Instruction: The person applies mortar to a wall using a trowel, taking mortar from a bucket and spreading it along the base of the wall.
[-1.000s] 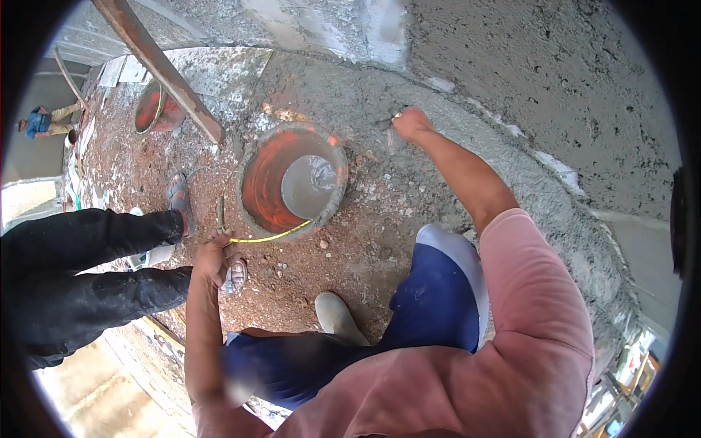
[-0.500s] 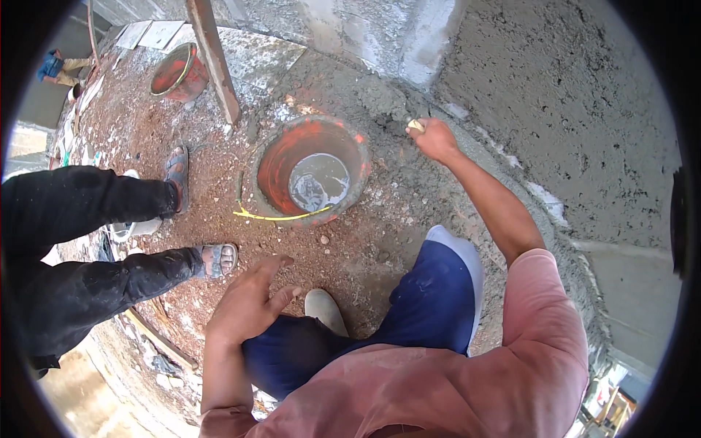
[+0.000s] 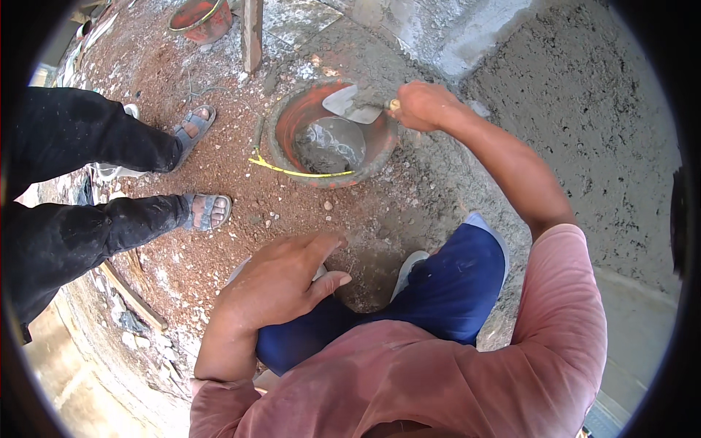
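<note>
My right hand [image 3: 422, 106] is closed round the pale handle of a trowel [image 3: 353, 106]. The trowel's flat metal blade reaches over the far right rim of an orange-red bucket [image 3: 296, 117] caked with grey mortar. Wet grey slurry [image 3: 330, 144] lies in the bottom of this bucket, and a yellow strip [image 3: 296, 172] runs along its near side. Above my left knee, my left hand [image 3: 281, 281] is held with its fingers stretched and the thumb apart, holding nothing.
Another person's legs in dark trousers [image 3: 95, 139] and sandals stand at the left. A second orange bucket [image 3: 208, 25] and a post [image 3: 252, 36] are farther off. On the right rises a wall of rough wet mortar [image 3: 584, 124]. Reddish gravelly ground [image 3: 241, 146] surrounds the buckets.
My right hand has swung from the wall's base toward the bucket, bringing the trowel blade into view over it. My left hand has shifted right. The whole view has also shifted.
</note>
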Tool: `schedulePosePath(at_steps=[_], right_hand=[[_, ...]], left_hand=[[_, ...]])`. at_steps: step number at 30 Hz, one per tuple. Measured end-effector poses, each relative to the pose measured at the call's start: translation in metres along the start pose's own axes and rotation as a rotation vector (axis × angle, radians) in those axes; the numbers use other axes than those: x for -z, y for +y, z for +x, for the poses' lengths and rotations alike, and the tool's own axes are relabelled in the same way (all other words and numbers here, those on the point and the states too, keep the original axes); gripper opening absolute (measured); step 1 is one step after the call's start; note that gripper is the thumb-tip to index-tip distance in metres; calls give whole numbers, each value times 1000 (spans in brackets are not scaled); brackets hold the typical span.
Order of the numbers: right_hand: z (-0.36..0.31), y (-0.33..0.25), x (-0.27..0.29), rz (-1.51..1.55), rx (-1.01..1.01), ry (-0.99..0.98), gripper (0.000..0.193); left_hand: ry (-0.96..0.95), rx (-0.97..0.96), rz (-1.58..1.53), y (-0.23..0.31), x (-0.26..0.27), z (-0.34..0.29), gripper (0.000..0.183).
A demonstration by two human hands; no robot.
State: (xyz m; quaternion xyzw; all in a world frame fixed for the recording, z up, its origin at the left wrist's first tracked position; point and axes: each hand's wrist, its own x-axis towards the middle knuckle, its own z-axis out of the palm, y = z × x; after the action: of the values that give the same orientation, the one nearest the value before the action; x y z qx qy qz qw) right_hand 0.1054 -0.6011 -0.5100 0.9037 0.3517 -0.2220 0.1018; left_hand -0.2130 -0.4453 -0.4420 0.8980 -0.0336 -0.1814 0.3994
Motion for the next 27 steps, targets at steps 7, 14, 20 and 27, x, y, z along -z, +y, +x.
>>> schedulePosePath(at_steps=[7,14,20,27], right_hand=[[-83,162,-142,727,-401,90,39],[-30,164,-295,1006,-504,-45,40],[121,155,-261,878,-532,202,50],[107,142,-252,833,-500,299,52]], left_hand=[[-110,63,-87,-17,16,15,40],[-167,178,-79,-15,12,53,45],[-179,233,-11,5,7,56,43],[-128,232,-4,14,4,33,43]])
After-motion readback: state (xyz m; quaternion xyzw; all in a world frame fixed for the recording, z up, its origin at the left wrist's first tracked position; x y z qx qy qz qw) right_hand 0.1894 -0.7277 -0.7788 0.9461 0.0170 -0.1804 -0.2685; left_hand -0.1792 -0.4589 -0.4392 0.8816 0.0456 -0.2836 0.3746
